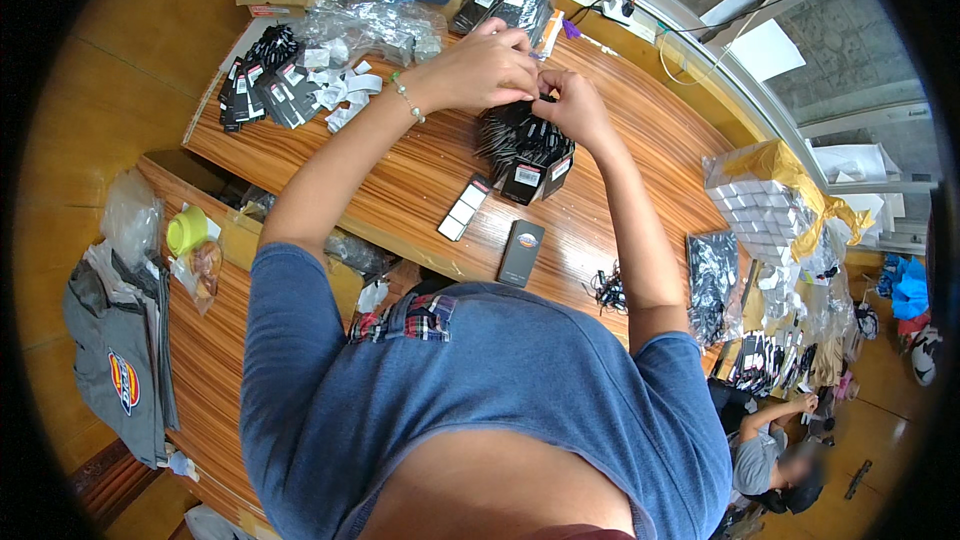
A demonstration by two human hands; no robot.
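Both of my hands are raised over a thick bundle of black hang tags with black strings, standing on the striped wooden table. My left hand has its fingers bent and closed at the top of the bundle. Close beside it, my right hand pinches with thumb and forefinger. What lies between the fingertips is too small and hidden to name. Nearer to me, a single black tag with a logo and another tag with white label panels lie flat and apart.
More black tags and white labels are heaped at the left, beside clear plastic wrapping. Black strings lie right of my body. A stack of white boxes stands at the right edge. Another person sits lower right.
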